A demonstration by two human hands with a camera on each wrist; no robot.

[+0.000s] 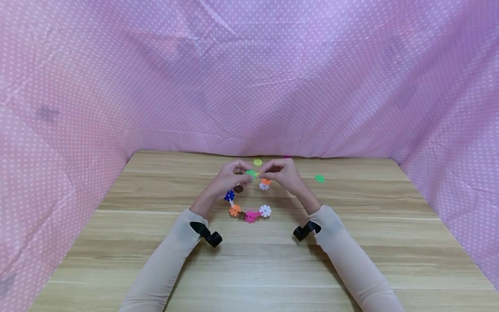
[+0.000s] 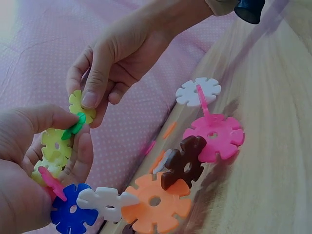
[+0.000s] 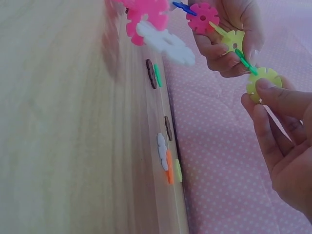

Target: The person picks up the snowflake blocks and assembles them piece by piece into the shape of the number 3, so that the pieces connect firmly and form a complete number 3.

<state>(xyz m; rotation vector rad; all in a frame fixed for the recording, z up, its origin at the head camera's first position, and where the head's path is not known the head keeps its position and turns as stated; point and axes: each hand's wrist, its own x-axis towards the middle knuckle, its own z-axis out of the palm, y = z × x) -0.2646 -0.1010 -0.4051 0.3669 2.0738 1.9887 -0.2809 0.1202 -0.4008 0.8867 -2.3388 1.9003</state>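
Observation:
My left hand (image 1: 230, 177) pinches a green slotted plastic disc (image 2: 74, 127) between thumb and fingers. From it runs a chain of interlocked flower-shaped discs: yellow (image 2: 54, 144), pink, a blue disc (image 2: 73, 214), white, an orange disc (image 2: 163, 204), brown, a pink disc (image 2: 219, 136) and a white disc (image 2: 192, 92) at the far end. Opposite, my right hand (image 1: 286, 175) pinches a yellow disc (image 3: 272, 79) between thumb and fingertips. Its edge meets the green disc edge-on, the two set crosswise. The chain curves below both hands toward my body.
Loose discs lie on the wooden table (image 1: 249, 268): a green disc (image 1: 319, 178) on the right, a yellow disc (image 1: 257, 162) behind the hands, and an orange disc (image 1: 266, 182) beside a white disc (image 1: 264, 187). A pink dotted cloth (image 1: 249, 86) hangs around the table's back and sides.

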